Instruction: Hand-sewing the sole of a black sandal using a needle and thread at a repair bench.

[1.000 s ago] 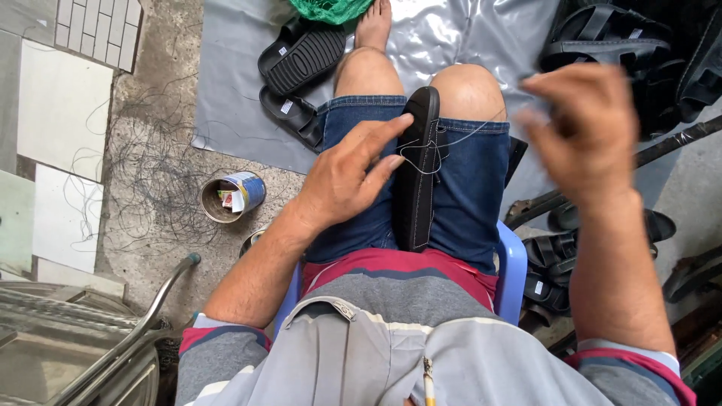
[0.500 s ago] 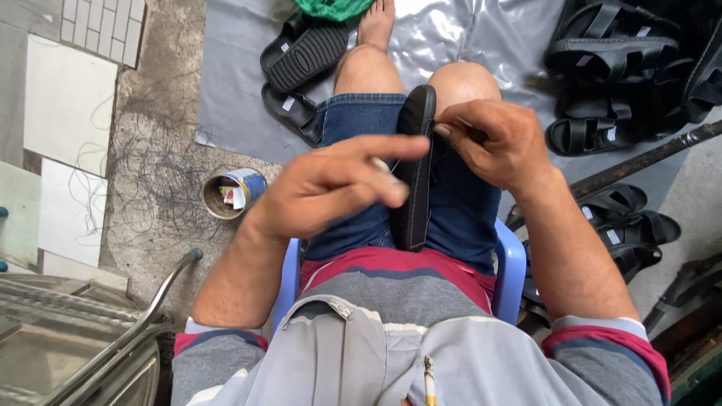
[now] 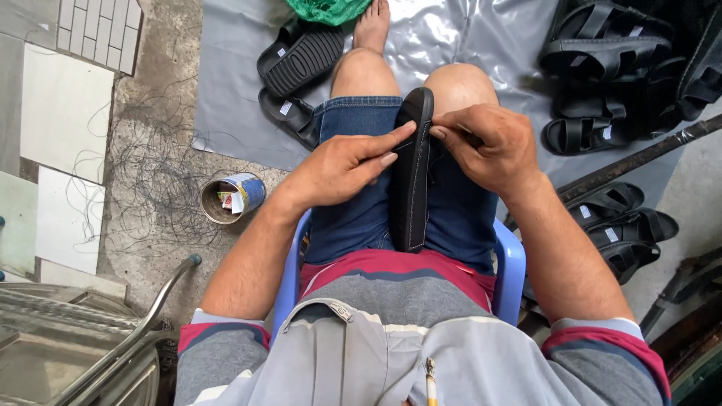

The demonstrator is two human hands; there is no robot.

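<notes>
Now both hands are meeting again on the black sandal sole (image 3: pixel 410 180) standing on edge in the lap: the right hand (image 3: pixel 489 146), back from its wide pull, is pinching at its far rim, the left hand (image 3: pixel 346 165) bracing it with flat fingers. Finished sandals (image 3: pixel 609 225) and a tin can (image 3: pixel 232 198) are lying clear on the floor.

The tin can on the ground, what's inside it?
The tin can stands open on the concrete; small red and white packets show inside. Whatever lies beneath them is hidden by the packets and the can's wall.
</notes>
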